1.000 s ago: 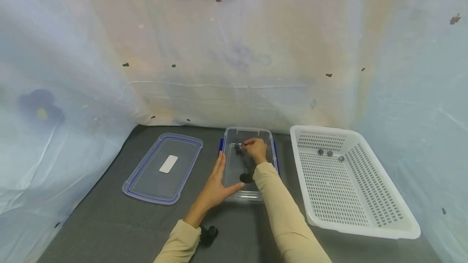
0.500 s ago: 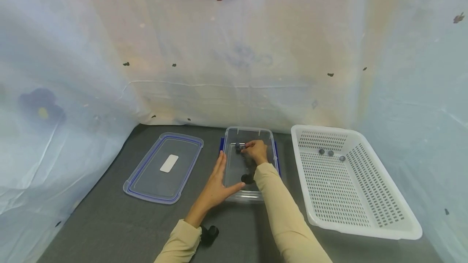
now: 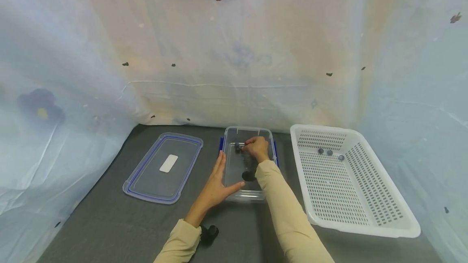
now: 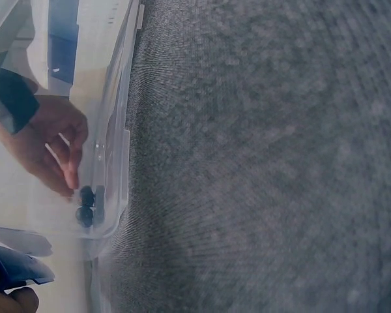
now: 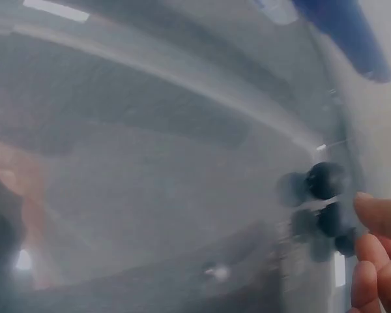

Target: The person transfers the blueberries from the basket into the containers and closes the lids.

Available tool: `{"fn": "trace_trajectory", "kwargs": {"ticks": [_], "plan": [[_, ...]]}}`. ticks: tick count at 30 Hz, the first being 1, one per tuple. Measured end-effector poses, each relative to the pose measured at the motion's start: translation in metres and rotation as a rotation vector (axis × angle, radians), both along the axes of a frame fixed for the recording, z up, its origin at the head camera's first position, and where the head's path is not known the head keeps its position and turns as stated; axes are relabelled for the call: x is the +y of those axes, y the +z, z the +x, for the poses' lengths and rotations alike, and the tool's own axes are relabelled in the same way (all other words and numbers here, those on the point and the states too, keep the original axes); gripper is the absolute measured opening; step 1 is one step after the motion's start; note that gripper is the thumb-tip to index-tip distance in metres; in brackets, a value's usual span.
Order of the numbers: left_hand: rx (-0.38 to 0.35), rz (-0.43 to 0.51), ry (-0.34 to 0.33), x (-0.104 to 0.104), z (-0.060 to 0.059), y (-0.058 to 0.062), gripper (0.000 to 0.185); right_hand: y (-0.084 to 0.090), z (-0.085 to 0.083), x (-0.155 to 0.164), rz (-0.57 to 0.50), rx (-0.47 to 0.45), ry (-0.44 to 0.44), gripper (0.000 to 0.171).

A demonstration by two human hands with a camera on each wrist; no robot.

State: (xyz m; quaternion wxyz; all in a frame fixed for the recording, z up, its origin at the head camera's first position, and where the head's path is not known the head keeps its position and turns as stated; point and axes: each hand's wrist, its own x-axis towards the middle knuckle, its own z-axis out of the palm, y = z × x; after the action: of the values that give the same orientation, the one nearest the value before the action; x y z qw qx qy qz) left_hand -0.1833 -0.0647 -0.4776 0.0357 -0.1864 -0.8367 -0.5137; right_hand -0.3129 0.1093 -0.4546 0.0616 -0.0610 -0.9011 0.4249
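A clear lidless plastic container with blue side clips stands before me. My left hand rests along its left and near rim, fingers extended and thumb spread. Reaching inside, my right hand has bent fingers close to small dark round berries, likely blueberries, in the far left corner. Two berries show plainly in the right wrist view. A smaller-looking berry lies right at the fingertips, partly covered; whether it is pinched cannot be told. The left wrist view shows the right hand through the clear wall.
The blue-edged lid with a white label lies flat on the left of the grey cloth. On the right, a white perforated basket holds three similar berries near its far end. Patterned sheeting encloses the back and sides.
My right hand shifts very slightly around the same berries in the container's far corner, its forearm moving a little to the right. The left hand, lid and basket stay put.
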Motion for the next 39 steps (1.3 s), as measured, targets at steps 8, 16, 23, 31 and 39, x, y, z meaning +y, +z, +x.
{"fn": "trace_trajectory", "kwargs": {"ticks": [8, 16, 23, 31, 39], "plan": [[0.0, -0.002, -0.004, 0.0, 0.0, 0.0, 0.11, 0.015, -0.002, 0.003, -0.093, 0.067, 0.022, 0.022], [-0.016, -0.002, -0.005, -0.001, -0.001, 0.0, 0.11, 0.043, 0.006, 0.005, -0.166, 0.123, 0.091, 0.024], [-0.028, -0.015, -0.001, 0.0, 0.0, 0.0, 0.111, 0.071, 0.011, 0.011, -0.131, 0.264, 0.185, 0.023], [-0.024, -0.022, 0.001, 0.0, 0.0, -0.001, 0.111, 0.092, 0.019, 0.032, 0.058, 0.385, 0.255, 0.03], [0.006, -0.012, -0.003, -0.001, -0.001, -0.002, 0.111, 0.105, 0.027, 0.06, 0.378, 0.501, 0.219, 0.034]]}}
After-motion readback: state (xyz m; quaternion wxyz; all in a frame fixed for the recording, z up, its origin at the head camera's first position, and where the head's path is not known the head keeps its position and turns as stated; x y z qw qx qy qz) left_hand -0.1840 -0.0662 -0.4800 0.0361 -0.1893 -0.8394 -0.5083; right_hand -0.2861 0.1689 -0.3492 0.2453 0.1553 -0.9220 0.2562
